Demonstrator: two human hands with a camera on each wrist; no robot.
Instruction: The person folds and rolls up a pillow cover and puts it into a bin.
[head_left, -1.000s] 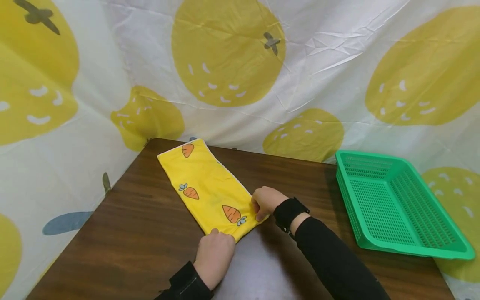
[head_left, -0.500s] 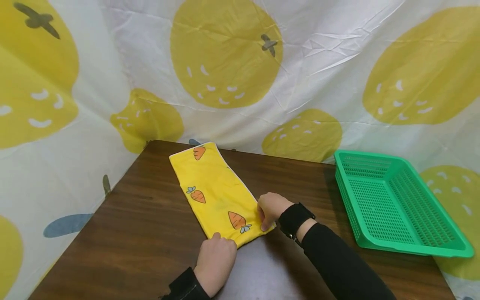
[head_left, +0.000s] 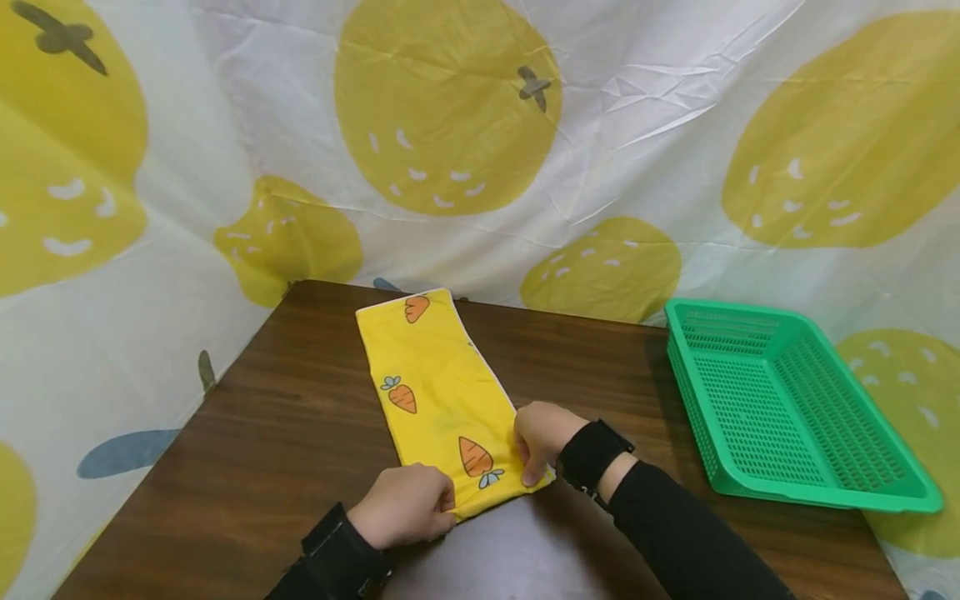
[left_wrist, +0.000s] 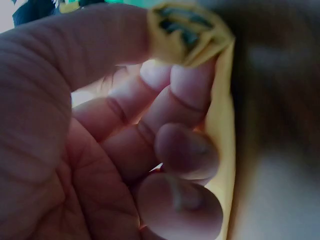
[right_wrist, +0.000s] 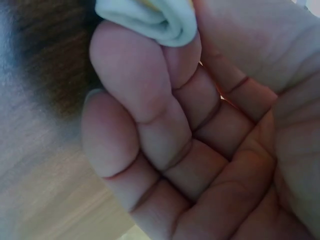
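A folded yellow cloth (head_left: 431, 383) with printed orange carrots and thin white edging lies lengthwise on the dark wooden table. Its near left corner is pinched by my left hand (head_left: 408, 504), thumb facing the cloth. In the left wrist view the rolled layers of the yellow cloth (left_wrist: 192, 32) sit at the thumb tip, with fingers (left_wrist: 182, 197) curled beneath. My right hand (head_left: 547, 437) grips the near right corner. Seen from the right wrist, the white folded edge of the cloth (right_wrist: 160, 25) is held between thumb and curled fingers (right_wrist: 132, 70).
To the right stands a green plastic basket (head_left: 765, 417) with perforated walls and nothing in it. A white curtain (head_left: 622, 167) with large yellow fruit prints hangs behind and left of the table (head_left: 300, 442).
The cloth has slid to the right and toward me, turning straighter. My left hand has rotated at its corner and shifted slightly left. The right hand has moved a little nearer with its corner.
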